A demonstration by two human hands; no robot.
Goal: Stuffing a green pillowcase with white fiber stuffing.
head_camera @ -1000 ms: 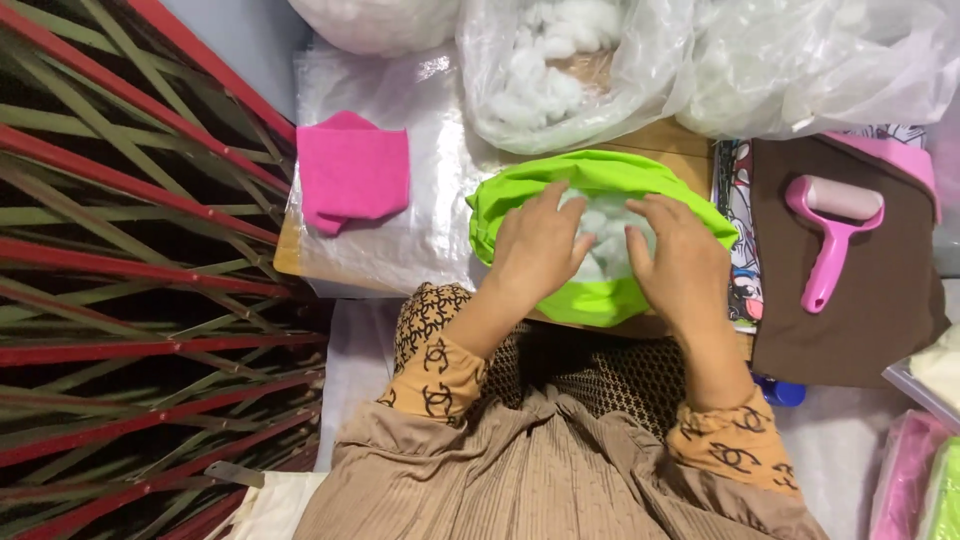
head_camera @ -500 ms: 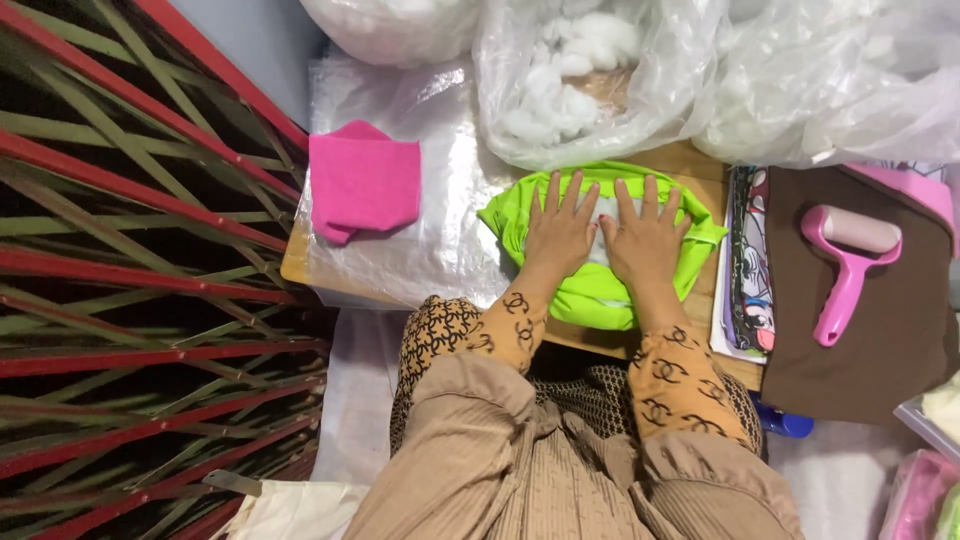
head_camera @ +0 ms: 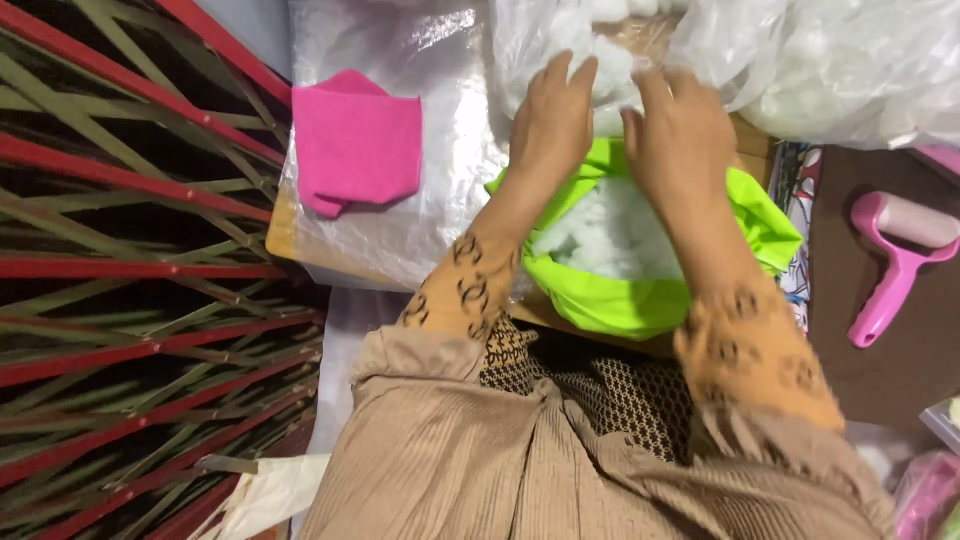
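Both hands lifted off green cover (head_camera: 640,300), mouth upward; left hand (head_camera: 553,120), right hand (head_camera: 680,140) grip released, over stuffing bag (head_camera: 560,50).

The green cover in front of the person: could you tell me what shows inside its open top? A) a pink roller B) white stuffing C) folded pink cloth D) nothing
B: white stuffing shows inside the open green cover, while the pink cloth and pink roller lie apart on either side.

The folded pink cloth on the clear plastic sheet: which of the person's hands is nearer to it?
Left. The left hand is just right of the folded pink cloth, reaching into the stuffing bag; the right hand lies farther right, above the green cover.
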